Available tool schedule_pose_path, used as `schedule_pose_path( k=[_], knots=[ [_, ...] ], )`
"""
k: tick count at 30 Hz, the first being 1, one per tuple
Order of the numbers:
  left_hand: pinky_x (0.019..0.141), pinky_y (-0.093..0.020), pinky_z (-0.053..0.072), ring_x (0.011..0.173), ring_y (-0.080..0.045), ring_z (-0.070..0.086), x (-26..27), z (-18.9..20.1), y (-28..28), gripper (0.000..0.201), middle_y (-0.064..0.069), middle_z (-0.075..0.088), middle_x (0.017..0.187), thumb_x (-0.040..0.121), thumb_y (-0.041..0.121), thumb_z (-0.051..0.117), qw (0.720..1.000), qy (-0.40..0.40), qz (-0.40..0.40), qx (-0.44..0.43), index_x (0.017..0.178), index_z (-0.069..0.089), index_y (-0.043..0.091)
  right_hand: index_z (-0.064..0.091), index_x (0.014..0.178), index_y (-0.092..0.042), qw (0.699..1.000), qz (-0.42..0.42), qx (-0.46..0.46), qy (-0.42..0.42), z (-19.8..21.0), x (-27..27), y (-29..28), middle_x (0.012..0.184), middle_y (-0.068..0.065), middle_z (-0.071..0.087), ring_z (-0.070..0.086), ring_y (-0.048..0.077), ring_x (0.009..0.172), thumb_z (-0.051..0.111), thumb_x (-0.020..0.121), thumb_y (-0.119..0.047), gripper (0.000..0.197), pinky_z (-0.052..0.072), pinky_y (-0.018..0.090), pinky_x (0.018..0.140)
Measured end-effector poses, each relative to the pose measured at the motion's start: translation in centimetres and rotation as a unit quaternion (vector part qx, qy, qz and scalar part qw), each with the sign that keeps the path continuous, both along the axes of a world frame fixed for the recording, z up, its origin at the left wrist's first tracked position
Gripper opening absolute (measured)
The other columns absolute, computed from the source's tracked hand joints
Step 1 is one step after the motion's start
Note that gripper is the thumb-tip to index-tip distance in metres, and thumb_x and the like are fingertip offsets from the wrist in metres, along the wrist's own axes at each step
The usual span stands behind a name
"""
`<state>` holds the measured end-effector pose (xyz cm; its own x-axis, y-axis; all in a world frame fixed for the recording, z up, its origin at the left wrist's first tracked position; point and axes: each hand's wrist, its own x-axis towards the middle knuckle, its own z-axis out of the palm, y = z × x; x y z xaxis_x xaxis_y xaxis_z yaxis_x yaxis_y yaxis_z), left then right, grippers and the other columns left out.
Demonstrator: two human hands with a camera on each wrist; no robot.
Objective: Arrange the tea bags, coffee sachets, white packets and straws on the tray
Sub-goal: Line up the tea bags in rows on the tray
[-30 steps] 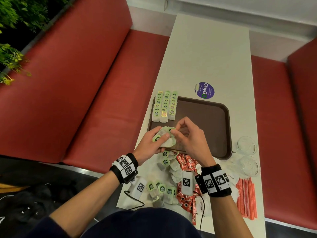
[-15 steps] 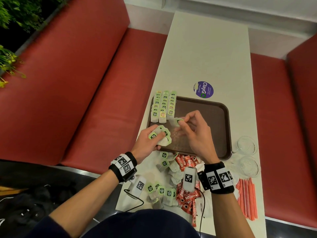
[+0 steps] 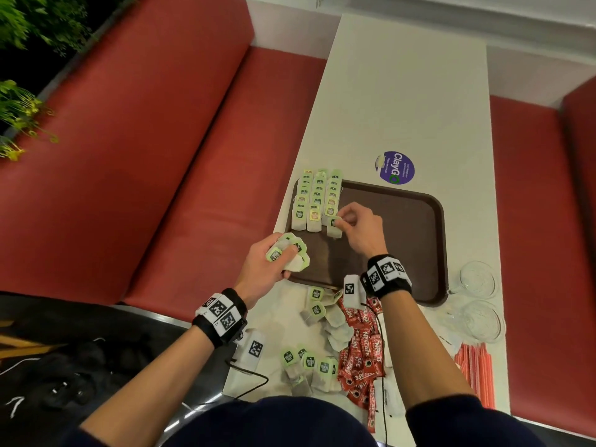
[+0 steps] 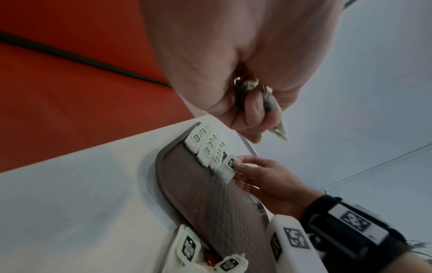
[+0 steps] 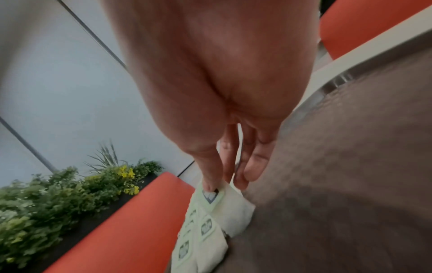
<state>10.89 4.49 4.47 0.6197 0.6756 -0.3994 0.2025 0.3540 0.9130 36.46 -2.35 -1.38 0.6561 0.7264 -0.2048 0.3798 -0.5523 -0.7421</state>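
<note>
The right hand (image 3: 359,229) is reaching over the brown tray (image 3: 416,240), thumb and fingertips pinching a single tea bag (image 3: 334,226) by its green tag and resting it on the tray floor at the near end of the third of three rows of tea bags (image 3: 317,196). The left hand (image 3: 266,269) is hovering over the tray's near left corner, fingers curling around a bunch of tea bags (image 3: 292,254). The tray's right half is lying bare. On the white table (image 3: 403,91), loose tea bags (image 3: 311,366), red Nescafe sachets (image 3: 362,356) and orange straws (image 3: 475,372) are lying near the person.
</note>
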Motion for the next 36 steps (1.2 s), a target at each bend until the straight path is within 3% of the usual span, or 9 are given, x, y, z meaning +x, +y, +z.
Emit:
schedule_pose_path(
  k=[4, 9, 13, 14, 17, 19, 24, 32, 36],
  knots=[
    [0.055, -0.024, 0.047, 0.060, -0.015, 0.052, -0.7, -0.5, 0.3, 0.011, -0.008, 0.071, 0.087, 0.106, 0.015, 0.067, 1.000, 0.006, 0.003, 0.002, 0.108, 0.071, 0.004, 0.074, 0.099, -0.021, 1.000, -0.011, -0.016, 0.010, -2.1, 0.3, 1.8, 0.089, -0.002, 0.076, 0.070, 0.022, 0.100, 0.081, 0.097, -0.021, 0.007, 0.053, 0.036, 0.095],
    [0.054, -0.023, 0.048, 0.061, -0.010, 0.055, -1.2, -0.7, 0.8, 0.018, -0.009, 0.072, 0.091, 0.106, 0.013, 0.067, 1.000, 0.009, 0.019, -0.004, 0.113, 0.067, -0.004, 0.075, 0.100, -0.018, 0.999, -0.053, 0.002, 0.007, -3.2, 0.9, 2.6, 0.091, 0.000, 0.075, 0.069, 0.018, 0.094, 0.081, 0.097, -0.021, 0.007, 0.047, 0.028, 0.086],
    [0.054, -0.025, 0.047, 0.060, -0.013, 0.053, -1.3, -0.8, 1.1, 0.014, -0.010, 0.073, 0.091, 0.106, 0.014, 0.068, 1.000, 0.010, 0.021, -0.005, 0.111, 0.070, 0.002, 0.073, 0.101, -0.019, 0.997, -0.076, 0.005, 0.013, -3.7, 0.7, 2.6, 0.089, 0.001, 0.073, 0.068, 0.020, 0.092, 0.082, 0.096, -0.022, 0.010, 0.043, 0.019, 0.073],
    [0.055, -0.025, 0.047, 0.060, -0.014, 0.052, -1.3, -0.9, 1.1, 0.013, -0.010, 0.073, 0.091, 0.105, 0.014, 0.068, 1.000, 0.008, 0.022, -0.006, 0.111, 0.071, 0.003, 0.071, 0.102, -0.018, 0.996, -0.089, 0.010, 0.019, -3.8, 0.6, 2.6, 0.089, 0.001, 0.072, 0.068, 0.020, 0.092, 0.082, 0.096, -0.022, 0.013, 0.045, 0.019, 0.073],
    [0.055, -0.025, 0.046, 0.060, -0.015, 0.051, -1.2, -0.8, 1.2, 0.014, -0.010, 0.074, 0.092, 0.106, 0.015, 0.068, 1.000, 0.005, 0.021, -0.005, 0.111, 0.071, 0.002, 0.062, 0.107, -0.019, 0.993, -0.115, 0.020, 0.011, -4.2, 0.1, 2.2, 0.096, 0.002, 0.071, 0.067, 0.023, 0.096, 0.083, 0.094, -0.024, 0.025, 0.050, 0.035, 0.083],
    [0.056, -0.026, 0.046, 0.060, -0.014, 0.051, -1.1, -0.8, 1.2, 0.017, -0.010, 0.074, 0.092, 0.106, 0.015, 0.068, 1.000, 0.006, 0.021, -0.005, 0.112, 0.069, 0.000, 0.057, 0.108, -0.019, 0.994, -0.109, 0.003, 0.004, -4.2, -0.4, 2.0, 0.102, 0.002, 0.068, 0.064, 0.021, 0.096, 0.084, 0.093, -0.023, 0.031, 0.047, 0.034, 0.082],
    [0.059, -0.031, 0.045, 0.060, -0.016, 0.051, -0.9, -1.0, 1.2, 0.017, -0.010, 0.073, 0.093, 0.106, 0.016, 0.068, 1.000, 0.009, 0.015, -0.005, 0.111, 0.069, 0.000, 0.061, 0.101, -0.020, 0.994, -0.112, -0.008, 0.006, -4.8, -1.5, 1.9, 0.104, 0.001, 0.067, 0.069, 0.022, 0.091, 0.083, 0.091, -0.010, 0.027, 0.059, 0.042, 0.088],
    [0.059, -0.029, 0.047, 0.061, -0.015, 0.051, -1.3, -1.0, 1.5, 0.011, -0.012, 0.074, 0.095, 0.106, 0.018, 0.069, 1.000, 0.004, 0.015, -0.002, 0.108, 0.073, 0.009, 0.069, 0.102, -0.016, 0.994, -0.111, 0.012, -0.001, -4.4, -1.8, 1.8, 0.104, 0.004, 0.073, 0.068, 0.018, 0.096, 0.070, 0.099, -0.002, 0.014, 0.050, 0.027, 0.085],
    [0.060, -0.029, 0.047, 0.061, -0.015, 0.052, -1.3, -1.0, 1.5, 0.011, -0.011, 0.074, 0.094, 0.106, 0.018, 0.069, 1.000, 0.001, 0.013, 0.002, 0.109, 0.074, 0.009, 0.067, 0.099, -0.018, 0.995, -0.097, 0.006, -0.023, -4.5, -1.5, 2.2, 0.102, 0.003, 0.071, 0.069, 0.020, 0.095, 0.074, 0.097, -0.005, 0.015, 0.058, 0.037, 0.088]
  ],
)
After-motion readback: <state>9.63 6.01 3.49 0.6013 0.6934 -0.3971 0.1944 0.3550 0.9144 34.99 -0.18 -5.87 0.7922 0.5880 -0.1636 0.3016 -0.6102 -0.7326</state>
